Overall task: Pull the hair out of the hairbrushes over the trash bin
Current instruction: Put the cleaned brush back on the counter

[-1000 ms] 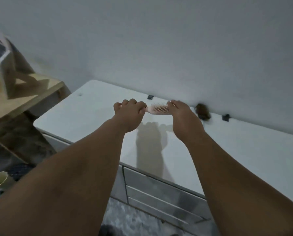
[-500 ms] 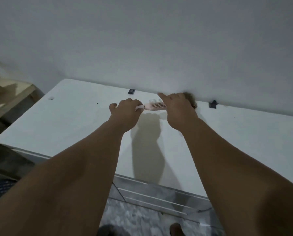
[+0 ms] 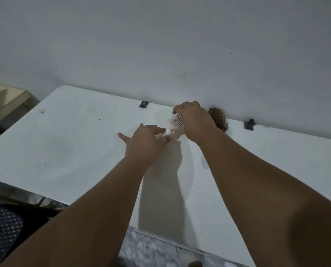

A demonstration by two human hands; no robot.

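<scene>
hairbrush [image 3: 175, 121] ×1 | hair clump [image 3: 219, 118] ×1 | right hand [image 3: 194, 120] grip: hairbrush | left hand [image 3: 145, 143]: wide

White surface [image 3: 64, 151] set against a plain pale wall [image 3: 160, 45], a dark clip [image 3: 143, 104] and a second clip [image 3: 249, 124] at its rear edge; wooden furniture [image 3: 4, 101] at left, mottled grey floor [image 3: 151, 251] and dark dotted mat [image 3: 2, 228] below.

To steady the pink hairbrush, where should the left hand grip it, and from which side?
Grip the hairbrush by its handle, from the left: it sticks out bare toward the left hand, while the right hand holds the bristled head.
</scene>
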